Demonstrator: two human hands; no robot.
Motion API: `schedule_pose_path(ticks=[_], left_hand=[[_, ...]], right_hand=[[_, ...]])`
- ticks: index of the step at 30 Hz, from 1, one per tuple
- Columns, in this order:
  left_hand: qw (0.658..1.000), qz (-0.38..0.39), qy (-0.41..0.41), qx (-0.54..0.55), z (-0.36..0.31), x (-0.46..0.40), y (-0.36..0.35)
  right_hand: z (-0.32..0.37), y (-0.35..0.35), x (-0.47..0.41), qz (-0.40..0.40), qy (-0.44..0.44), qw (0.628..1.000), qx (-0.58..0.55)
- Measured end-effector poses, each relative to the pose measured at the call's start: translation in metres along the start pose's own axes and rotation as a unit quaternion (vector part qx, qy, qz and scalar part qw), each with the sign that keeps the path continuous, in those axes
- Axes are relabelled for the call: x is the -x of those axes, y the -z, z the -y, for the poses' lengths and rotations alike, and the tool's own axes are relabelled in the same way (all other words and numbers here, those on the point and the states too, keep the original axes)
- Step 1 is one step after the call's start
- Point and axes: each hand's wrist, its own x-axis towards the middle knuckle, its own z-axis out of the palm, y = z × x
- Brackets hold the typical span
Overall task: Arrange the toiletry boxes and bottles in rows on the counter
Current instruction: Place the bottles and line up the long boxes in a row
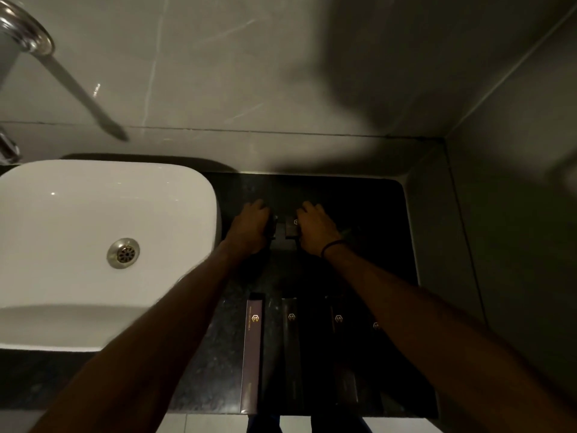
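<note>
On the dark counter (384,232) my left hand (249,225) covers a dark object (272,228) near the basin; what it is stays hidden in the dim light. My right hand (317,226) rests on a small dark box (292,230) with a gold logo, fingers over its right side. Along the front edge several long dark toiletry boxes lie side by side: a purplish one (252,354) at the left, then one (293,351), another (343,354), and a fourth logo (376,325) partly under my right forearm.
A white basin (78,245) with a metal drain (123,253) fills the left. A chrome tap (37,48) reaches over it from the top left. Grey tiled walls close the back and right. The counter's front edge runs along the bottom.
</note>
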Motion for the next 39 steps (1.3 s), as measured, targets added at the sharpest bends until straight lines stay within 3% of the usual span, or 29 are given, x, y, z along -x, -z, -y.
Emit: schedule_pose_path(ticks=[10, 13, 16, 19, 23, 29, 39], left_hand=[[0.999, 0.032, 0.011, -0.03, -0.004, 0.003, 0.005], [0.996, 0.045, 0.02, -0.076, -0.011, 0.004, 0.008], [0.996, -0.025, -0.037, -0.075, -0.032, -0.006, 0.006], [0.994, -0.06, -0.096, 0.002, -0.07, -0.023, -0.003], [0.992, -0.011, -0.105, 0.069, -0.116, -0.042, -0.028], [0.992, -0.008, -0.079, 0.096, -0.123, -0.054, -0.055], [0.993, -0.029, -0.053, 0.101, -0.126, -0.051, -0.056]], right_hand=[[0.0, 0.002, 0.007, -0.015, 0.0, 1.0, -0.001], [-0.015, 0.013, 0.022, -0.074, 0.018, 0.997, -0.002], [-0.055, 0.027, 0.047, -0.147, -0.005, 0.989, 0.017], [-0.105, 0.024, 0.067, -0.172, -0.099, 0.977, -0.079], [-0.129, 0.006, 0.067, -0.125, -0.179, 0.941, -0.257], [-0.128, -0.011, 0.056, -0.164, -0.176, 0.927, -0.288], [-0.128, -0.013, 0.058, -0.153, -0.196, 0.918, -0.309]])
